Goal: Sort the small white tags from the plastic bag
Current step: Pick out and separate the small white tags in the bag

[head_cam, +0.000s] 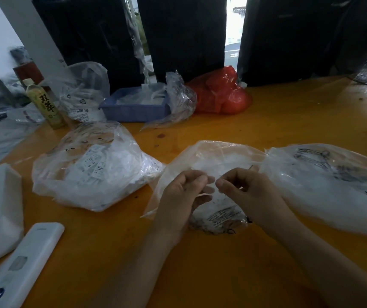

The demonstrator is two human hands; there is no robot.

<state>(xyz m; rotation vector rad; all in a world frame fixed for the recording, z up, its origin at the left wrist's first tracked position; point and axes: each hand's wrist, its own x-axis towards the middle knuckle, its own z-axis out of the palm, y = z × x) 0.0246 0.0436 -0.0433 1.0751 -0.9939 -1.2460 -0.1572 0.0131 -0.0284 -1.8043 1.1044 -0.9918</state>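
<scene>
1. The left hand [185,192] and right hand [242,190] meet at the centre of the orange wooden table [289,121], fingertips almost touching.
2. Both have fingers curled, pinching the thin clear plastic bag [211,156] lying under them; blur hides any tag between them.
3. At 9 o'clock of the hands sits a bulging clear bag of small white printed tags [93,165].
4. At 3 o'clock lies another printed clear bag [333,185].
5. At 12 o'clock, a blue plastic tray [133,110] stands beside a red plastic bag [220,94].
</scene>
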